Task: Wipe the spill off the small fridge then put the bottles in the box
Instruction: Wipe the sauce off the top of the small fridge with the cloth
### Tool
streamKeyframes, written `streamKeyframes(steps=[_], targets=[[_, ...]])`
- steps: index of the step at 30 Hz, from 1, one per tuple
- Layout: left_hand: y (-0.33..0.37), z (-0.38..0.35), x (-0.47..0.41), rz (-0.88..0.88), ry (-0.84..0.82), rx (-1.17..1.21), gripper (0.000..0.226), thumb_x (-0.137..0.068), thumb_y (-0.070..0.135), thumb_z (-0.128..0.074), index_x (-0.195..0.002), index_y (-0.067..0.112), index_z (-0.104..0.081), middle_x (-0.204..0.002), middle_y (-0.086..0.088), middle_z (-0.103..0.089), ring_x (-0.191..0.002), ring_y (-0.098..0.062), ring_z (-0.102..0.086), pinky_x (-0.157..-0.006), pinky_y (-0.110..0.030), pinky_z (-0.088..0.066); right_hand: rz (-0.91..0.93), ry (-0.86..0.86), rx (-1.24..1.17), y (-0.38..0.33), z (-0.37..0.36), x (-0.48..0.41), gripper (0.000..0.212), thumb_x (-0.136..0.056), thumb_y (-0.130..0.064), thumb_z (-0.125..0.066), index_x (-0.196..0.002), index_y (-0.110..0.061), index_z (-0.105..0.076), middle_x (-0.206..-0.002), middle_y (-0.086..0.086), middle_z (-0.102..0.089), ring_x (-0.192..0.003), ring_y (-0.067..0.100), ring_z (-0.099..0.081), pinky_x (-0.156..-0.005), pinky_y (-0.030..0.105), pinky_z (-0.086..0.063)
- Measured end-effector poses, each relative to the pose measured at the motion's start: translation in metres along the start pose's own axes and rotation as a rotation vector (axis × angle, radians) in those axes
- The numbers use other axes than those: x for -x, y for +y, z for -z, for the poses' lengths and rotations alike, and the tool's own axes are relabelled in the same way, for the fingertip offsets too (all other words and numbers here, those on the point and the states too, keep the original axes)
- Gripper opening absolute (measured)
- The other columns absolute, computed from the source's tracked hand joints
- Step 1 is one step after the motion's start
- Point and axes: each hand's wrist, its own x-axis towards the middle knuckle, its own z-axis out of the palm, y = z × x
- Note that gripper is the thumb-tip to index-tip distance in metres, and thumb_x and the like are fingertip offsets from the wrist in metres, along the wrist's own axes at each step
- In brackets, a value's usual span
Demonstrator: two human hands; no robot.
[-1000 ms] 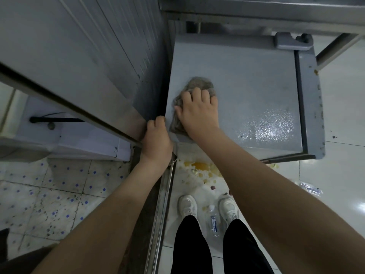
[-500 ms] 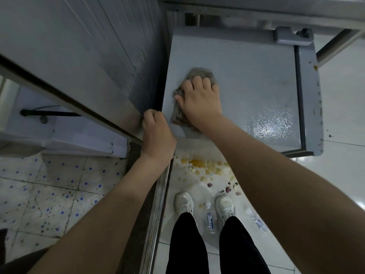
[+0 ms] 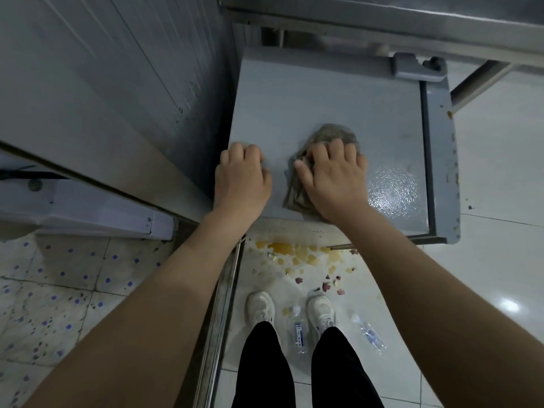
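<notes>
Your right hand [image 3: 335, 179] clutches the grey rag [image 3: 334, 135] on the small fridge top [image 3: 323, 92]; at its 9 o'clock your left hand [image 3: 241, 179] rests curled, empty. A water bottle [image 3: 299, 334] lies on the floor [image 3: 494, 178] at 6 o'clock.

Covered by right hand [image 3: 332, 184]: middle of cloth [image 3: 332, 134]. Curled out of sight: tips of left hand [image 3: 241, 184] fingers [image 3: 244, 151]. Too small to read: labels of left bottle [image 3: 298, 331] and right bottle [image 3: 369, 334].
</notes>
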Motion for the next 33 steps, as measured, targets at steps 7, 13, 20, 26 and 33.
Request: streamKeyframes(steps=[7,13,20,26,33], targets=[[0.011,-0.017,0.002,0.085,0.12,-0.036,0.026,-0.092,0.032,-0.048,-0.111,0.014,-0.051,-0.116,-0.011,-0.048,-0.104,-0.03,-0.042,-0.085,-0.039,-0.032,0.0,-0.137,-0.023,0.021,0.004,-0.051,0.049,-0.096,-0.053,-0.036,-0.111,-0.01,-0.052,-0.12,0.014,-0.047,-0.111,0.032,-0.04,-0.092,0.042,-0.028],[0.024,-0.021,-0.006,0.08,0.123,-0.085,0.024,-0.092,0.028,-0.049,-0.109,0.012,-0.052,-0.115,-0.013,-0.048,-0.104,-0.031,-0.043,-0.084,-0.04,-0.032,-0.063,-0.123,-0.073,0.03,0.016,-0.018,0.066,-0.088,-0.056,-0.01,-0.101,-0.009,-0.055,-0.111,0.013,-0.053,-0.105,0.034,-0.044,-0.086,0.042,-0.031],[0.057,-0.035,-0.033,-0.002,0.078,-0.075,0.031,-0.09,0.037,-0.051,-0.106,0.01,-0.054,-0.114,-0.013,-0.05,-0.107,-0.033,-0.044,-0.084,-0.042,-0.033,-0.122,0.017,-0.006,0.054,0.01,0.012,0.047,-0.087,-0.05,-0.035,-0.078,-0.009,-0.057,-0.085,0.014,-0.057,-0.081,0.035,-0.053,-0.071,0.044,-0.039],[0.056,-0.048,-0.031,-0.051,0.211,-0.167,0.036,-0.086,0.043,-0.042,-0.094,0.011,-0.055,-0.099,-0.013,-0.055,-0.091,-0.033,-0.05,-0.073,-0.041,-0.038,-0.156,-0.071,0.014,0.064,0.01,-0.027,0.044,-0.094,-0.051,-0.041,-0.099,-0.009,-0.055,-0.109,0.015,-0.054,-0.103,0.034,-0.045,-0.084,0.043,-0.03],[0.058,-0.047,-0.031,-0.06,0.21,-0.154,0.038,-0.085,0.043,-0.039,-0.093,0.009,-0.054,-0.098,-0.014,-0.055,-0.09,-0.034,-0.05,-0.072,-0.043,-0.04,-0.146,0.07,0.076,0.046,0.008,0.013,0.042,-0.086,-0.046,-0.04,-0.082,-0.008,-0.057,-0.085,0.016,-0.058,-0.077,0.032,-0.054,-0.069,0.039,-0.042]])
